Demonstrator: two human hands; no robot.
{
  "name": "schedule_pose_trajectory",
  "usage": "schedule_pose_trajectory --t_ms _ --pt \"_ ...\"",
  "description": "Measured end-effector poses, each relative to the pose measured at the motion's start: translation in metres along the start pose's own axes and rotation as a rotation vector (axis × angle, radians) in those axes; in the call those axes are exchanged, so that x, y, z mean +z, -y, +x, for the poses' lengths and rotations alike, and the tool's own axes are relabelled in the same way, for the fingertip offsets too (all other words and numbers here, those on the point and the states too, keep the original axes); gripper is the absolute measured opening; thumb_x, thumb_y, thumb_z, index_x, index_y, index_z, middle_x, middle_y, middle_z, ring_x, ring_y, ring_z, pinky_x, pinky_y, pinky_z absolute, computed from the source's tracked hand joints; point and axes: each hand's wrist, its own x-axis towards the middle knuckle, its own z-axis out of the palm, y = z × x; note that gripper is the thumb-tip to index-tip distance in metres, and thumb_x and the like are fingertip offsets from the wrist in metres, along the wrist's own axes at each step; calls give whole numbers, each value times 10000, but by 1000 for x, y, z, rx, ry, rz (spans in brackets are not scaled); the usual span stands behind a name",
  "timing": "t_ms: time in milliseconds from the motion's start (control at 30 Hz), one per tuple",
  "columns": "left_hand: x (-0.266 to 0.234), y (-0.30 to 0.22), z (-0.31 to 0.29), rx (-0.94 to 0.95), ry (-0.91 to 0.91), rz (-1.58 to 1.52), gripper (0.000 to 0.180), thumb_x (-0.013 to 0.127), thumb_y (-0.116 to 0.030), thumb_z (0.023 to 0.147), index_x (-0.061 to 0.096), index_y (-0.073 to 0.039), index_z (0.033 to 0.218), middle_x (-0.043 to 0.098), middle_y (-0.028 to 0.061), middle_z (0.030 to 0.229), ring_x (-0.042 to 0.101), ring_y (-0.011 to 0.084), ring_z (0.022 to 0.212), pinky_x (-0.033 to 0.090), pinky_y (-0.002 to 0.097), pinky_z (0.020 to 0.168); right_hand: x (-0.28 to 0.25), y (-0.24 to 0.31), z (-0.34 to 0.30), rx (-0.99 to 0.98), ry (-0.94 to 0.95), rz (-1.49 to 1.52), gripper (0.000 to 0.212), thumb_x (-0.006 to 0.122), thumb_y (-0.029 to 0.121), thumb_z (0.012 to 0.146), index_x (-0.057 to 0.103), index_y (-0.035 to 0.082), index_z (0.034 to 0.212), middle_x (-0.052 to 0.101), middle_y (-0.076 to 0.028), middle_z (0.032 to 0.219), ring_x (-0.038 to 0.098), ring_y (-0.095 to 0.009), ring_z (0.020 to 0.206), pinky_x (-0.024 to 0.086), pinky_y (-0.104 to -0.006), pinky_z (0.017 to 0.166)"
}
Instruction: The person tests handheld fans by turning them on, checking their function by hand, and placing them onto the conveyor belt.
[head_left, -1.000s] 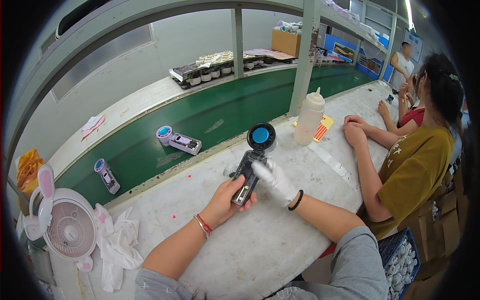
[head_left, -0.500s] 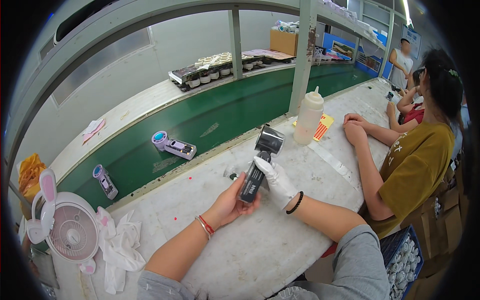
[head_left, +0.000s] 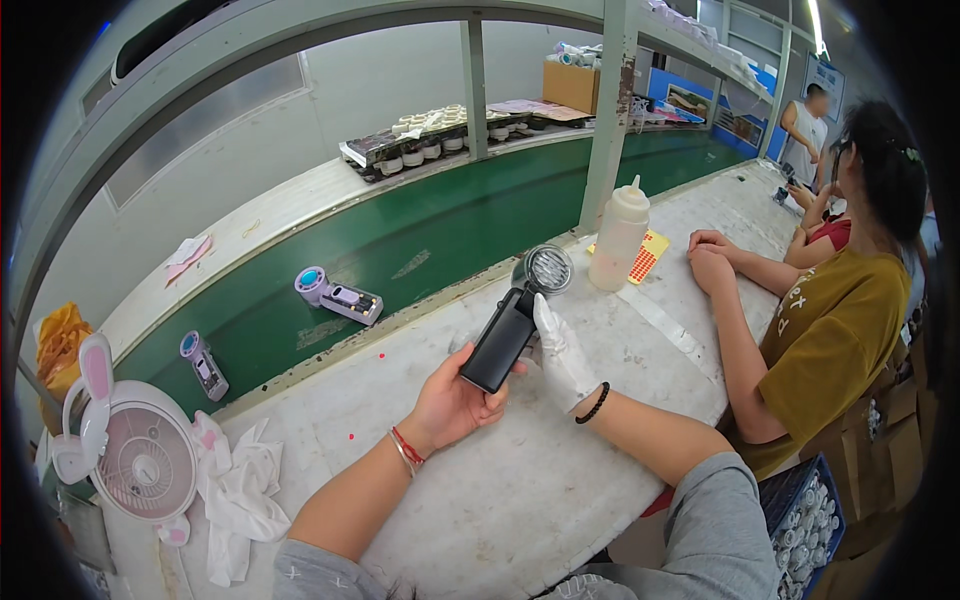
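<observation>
A black handheld fan (head_left: 503, 340) is tilted over the worktable, its round head with a clear, ribbed front at the upper end. My bare left hand (head_left: 455, 400) is closed round the lower handle, with a red band and a light bangle on the wrist. On the handle's right side, just below the head, my right hand (head_left: 562, 362) in a white glove grips the fan. The gloved thumb points up along the handle; the other fingers are mostly hidden behind it. A plain, dark face of the handle is turned upward.
Two lilac handheld fans (head_left: 338, 296) lie on the green conveyor belt (head_left: 450, 235). A squeeze bottle (head_left: 620, 235) stands beyond my right hand by a yellow sticker sheet (head_left: 648, 256). Left are a rabbit-eared fan (head_left: 146, 455) and white cloth (head_left: 240, 495). A co-worker (head_left: 830, 320) sits right.
The black fan has been turned over: its printed side no longer shows, and the clear front of its head does. The lilac fans have shifted slightly left on the belt.
</observation>
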Motion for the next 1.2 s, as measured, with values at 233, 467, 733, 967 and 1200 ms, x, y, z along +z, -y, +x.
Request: schedule_pose_trajectory --t_ms 233,467,733,967,1200 --pt "-8 3 2 32 -34 6 629 224 -500 937 460 35 1171 444 45 619 354 118 521 322 240 500 3 -3 2 -10 76 -77 465 636 326 827 482 47 1165 566 -42 1020 570 -128 901 475 -274 801" --pt "-6 11 3 129 -232 211 470 375 -452 929 528 -42 1099 533 21 717 453 96 594 350 230 535 13 4 -13 182 306 -143 574 778 180 703 422 43 1132 549 -72 994 598 -148 780 534 -312 642" --pt "-8 22 10 595 -557 1030 563 719 -207 751 372 -39 1160 553 88 936 558 166 815 457 281 724 3 -11 0 7 292 -128 479 695 218 801 459 41 1178 573 -56 1059 562 -133 975 481 -294 830" --pt "-4 30 8 596 -527 1424 650 708 -161 702 326 -34 1212 498 137 1019 546 231 854 456 321 716 -2 3 0 170 213 -52 324 640 252 841 493 98 1086 559 -1 943 574 -92 833 492 -249 728" --pt "4 24 3 515 -454 1323 524 631 -39 707 352 -58 1150 424 37 838 443 126 726 411 243 658 -20 7 15 541 158 214 294 644 259 835 507 91 1034 589 -52 862 646 -172 740 556 -294 612"
